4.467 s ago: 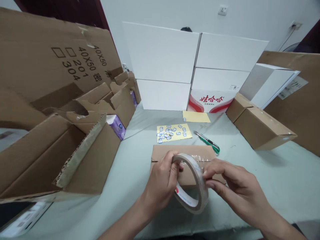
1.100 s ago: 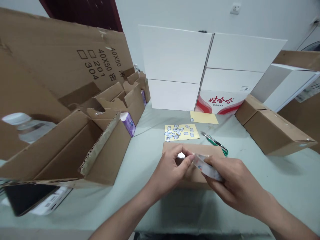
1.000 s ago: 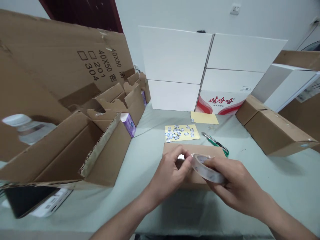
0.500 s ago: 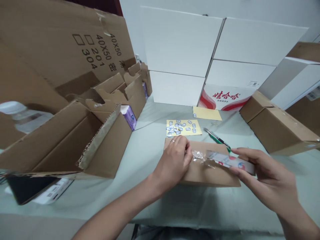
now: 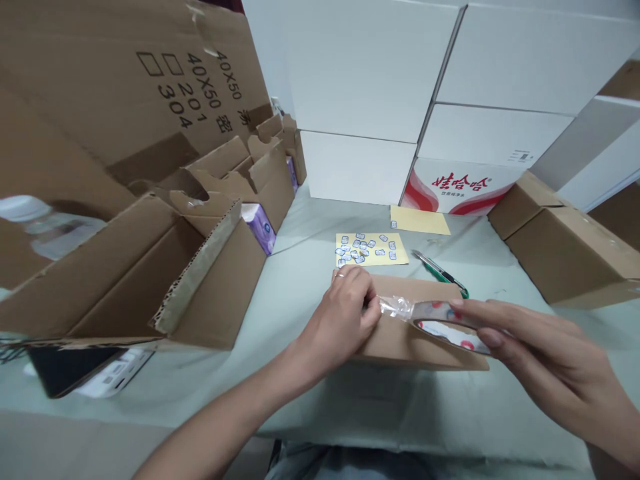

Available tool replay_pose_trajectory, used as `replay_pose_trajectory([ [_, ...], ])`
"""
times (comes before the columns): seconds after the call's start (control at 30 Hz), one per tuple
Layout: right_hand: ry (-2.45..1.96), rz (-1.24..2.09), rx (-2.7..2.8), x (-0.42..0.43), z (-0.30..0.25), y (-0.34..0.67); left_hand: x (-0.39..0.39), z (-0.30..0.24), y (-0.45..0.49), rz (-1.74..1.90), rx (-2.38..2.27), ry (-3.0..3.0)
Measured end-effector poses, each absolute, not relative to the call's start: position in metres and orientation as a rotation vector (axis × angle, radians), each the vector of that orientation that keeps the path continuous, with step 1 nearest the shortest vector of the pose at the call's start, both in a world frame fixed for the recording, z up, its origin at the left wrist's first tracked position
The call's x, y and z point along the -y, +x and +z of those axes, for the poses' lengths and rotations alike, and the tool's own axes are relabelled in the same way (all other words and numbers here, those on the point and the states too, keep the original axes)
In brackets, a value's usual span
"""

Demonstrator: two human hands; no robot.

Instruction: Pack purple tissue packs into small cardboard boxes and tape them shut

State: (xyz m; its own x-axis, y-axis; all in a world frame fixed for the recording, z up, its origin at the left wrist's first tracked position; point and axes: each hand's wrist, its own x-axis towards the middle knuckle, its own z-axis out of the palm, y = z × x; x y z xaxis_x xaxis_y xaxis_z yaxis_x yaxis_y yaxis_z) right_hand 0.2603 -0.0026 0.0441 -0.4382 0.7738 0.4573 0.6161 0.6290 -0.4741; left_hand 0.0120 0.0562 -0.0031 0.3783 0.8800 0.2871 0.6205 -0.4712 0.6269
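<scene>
Brown carton [image 5: 395, 341] lay on the green-covered table [image 5: 295, 283], directly in front of the person. A clear tape strip [image 5: 397, 307] crossed the middle of its top (visibly wrinkled, catching the light) and ran into the tape roll [image 5: 443, 329] above the carton's right part. Assessed as partly taped: a length was drawn out, but it was neither smooth nor severed; the portion beneath the left hand [image 5: 345, 307] could not be inspected. That hand was closed, fingers curled, thumb drawn in on the strip's left end. The right hand [image 5: 555, 363] pinched the roll's far side between thumb and extended fingers. A green utility knife [image 5: 440, 272] lay just beyond the carton, near a yellow sheet [image 5: 401, 256] bearing small labels.
</scene>
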Motion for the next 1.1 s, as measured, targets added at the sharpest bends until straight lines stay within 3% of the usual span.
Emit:
replay_pose_trajectory([
  [0.47,-1.06,0.407,2.542,-0.029,0.082,0.214,-0.058,0.021,0.01,0.527,-1.548,2.638],
  [0.63,-1.033,0.371,2.539,-0.036,0.082,0.213,-0.03,0.004,0.008,0.671,-0.994,2.924],
  [0.87,-1.115,0.684,2.159,-0.033,0.06,0.256,-0.019,0.001,0.005,0.441,-1.024,2.874],
  [1.1,-1.066,0.786,2.03,-0.034,0.052,0.274,-0.029,0.012,0.032,1.058,-1.042,2.397],
])
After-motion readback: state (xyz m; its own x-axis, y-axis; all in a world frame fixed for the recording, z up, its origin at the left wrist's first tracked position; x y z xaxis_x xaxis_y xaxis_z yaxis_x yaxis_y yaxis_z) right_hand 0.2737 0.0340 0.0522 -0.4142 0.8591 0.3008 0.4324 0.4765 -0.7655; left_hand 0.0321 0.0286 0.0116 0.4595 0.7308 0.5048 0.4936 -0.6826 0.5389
